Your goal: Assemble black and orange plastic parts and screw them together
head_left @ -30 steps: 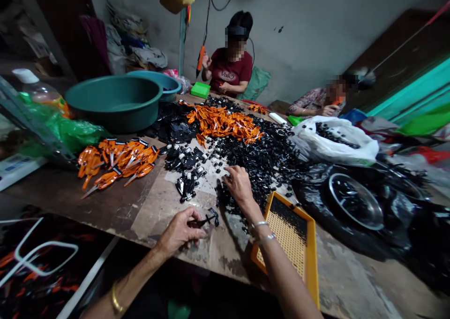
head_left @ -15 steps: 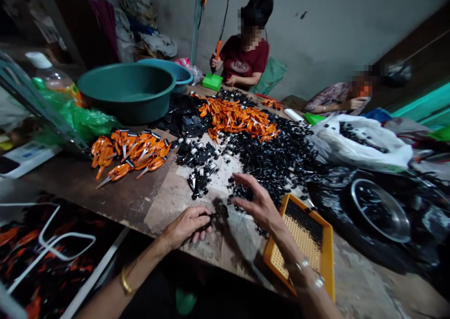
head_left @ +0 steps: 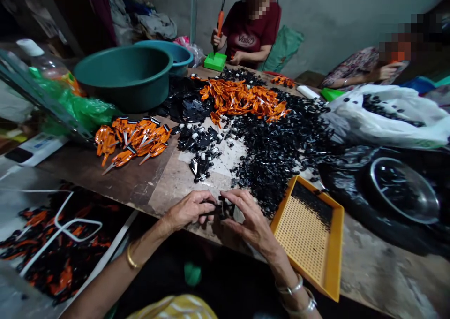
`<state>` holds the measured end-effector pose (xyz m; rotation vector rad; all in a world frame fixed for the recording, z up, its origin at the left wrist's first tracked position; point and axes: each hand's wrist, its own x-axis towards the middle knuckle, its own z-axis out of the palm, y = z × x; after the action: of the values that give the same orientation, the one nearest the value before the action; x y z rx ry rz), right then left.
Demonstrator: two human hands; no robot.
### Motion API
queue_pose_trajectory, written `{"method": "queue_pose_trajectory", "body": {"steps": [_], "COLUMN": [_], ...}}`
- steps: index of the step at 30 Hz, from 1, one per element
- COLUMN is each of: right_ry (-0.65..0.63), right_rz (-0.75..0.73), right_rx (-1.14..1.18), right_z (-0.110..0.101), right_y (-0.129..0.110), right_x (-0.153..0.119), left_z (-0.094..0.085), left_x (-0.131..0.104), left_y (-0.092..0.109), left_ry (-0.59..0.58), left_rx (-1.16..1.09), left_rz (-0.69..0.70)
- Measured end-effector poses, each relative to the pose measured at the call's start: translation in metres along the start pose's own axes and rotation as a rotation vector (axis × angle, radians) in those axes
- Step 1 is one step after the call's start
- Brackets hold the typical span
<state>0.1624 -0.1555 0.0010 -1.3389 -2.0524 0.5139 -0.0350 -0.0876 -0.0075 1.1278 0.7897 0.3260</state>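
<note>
Near the table's front edge, my left hand (head_left: 191,209) pinches a small black part (head_left: 222,207). My right hand (head_left: 248,218) is curved around the other side of that part, thumb and fingers touching or very near it. Beyond both hands lie black pieces with white ends (head_left: 202,155). A large heap of small black parts (head_left: 277,155) spreads to the right of them, with a pile of orange pieces (head_left: 242,98) behind. Several orange assembled pieces (head_left: 135,138) sit at the left.
A yellow perforated tray (head_left: 309,234) holds tiny black bits, right of my right hand. Farther off are a green basin (head_left: 123,79), a white bag (head_left: 386,115) and a metal bowl (head_left: 404,190). Two people sit across the table, holding orange tools. A crate of parts (head_left: 70,239) is lower left.
My right hand has come down and left from the edge of the black heap to the part at my left hand. The view has tilted down a little.
</note>
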Motion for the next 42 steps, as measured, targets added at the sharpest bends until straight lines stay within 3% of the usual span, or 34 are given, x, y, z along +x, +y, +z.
{"method": "queue_pose_trajectory", "body": {"steps": [8, 16, 22, 25, 28, 30, 34, 37, 42], "right_ry": [0.081, 0.0, -0.104, -0.154, -0.196, -0.13, 0.049, 0.019, -0.025], "right_rz": [0.068, 0.013, -0.027, -0.005, 0.024, 0.073, 0.284, 0.346, 0.318], "right_rx": [0.175, 0.04, -0.164, -0.137, -0.022, -0.017, -0.393, -0.641, -0.691], "right_z": [0.004, 0.004, 0.014, 0.015, 0.006, -0.001, -0.003, 0.004, 0.012], "right_y": [0.006, 0.002, -0.015, -0.016, -0.008, 0.002, 0.024, 0.033, 0.037], "right_x": [-0.016, -0.019, -0.035, -0.036, -0.03, -0.021, 0.008, 0.03, 0.043], "left_z": [0.005, 0.005, 0.007, 0.007, 0.003, -0.002, -0.007, -0.007, -0.008], "left_x": [0.001, -0.004, -0.01, -0.013, -0.016, -0.018, -0.021, -0.02, -0.02], "left_y": [-0.001, 0.001, -0.013, -0.021, -0.024, -0.024, -0.024, -0.025, -0.026], "left_ry": [-0.011, -0.055, -0.241, -0.242, -0.196, -0.169, -0.121, -0.099, -0.098], "left_rx": [-0.043, 0.026, 0.056, 0.103, 0.087, 0.041, -0.027, -0.058, -0.104], "left_rz": [-0.068, -0.045, -0.092, -0.087, -0.085, -0.077, -0.074, -0.056, -0.028]}}
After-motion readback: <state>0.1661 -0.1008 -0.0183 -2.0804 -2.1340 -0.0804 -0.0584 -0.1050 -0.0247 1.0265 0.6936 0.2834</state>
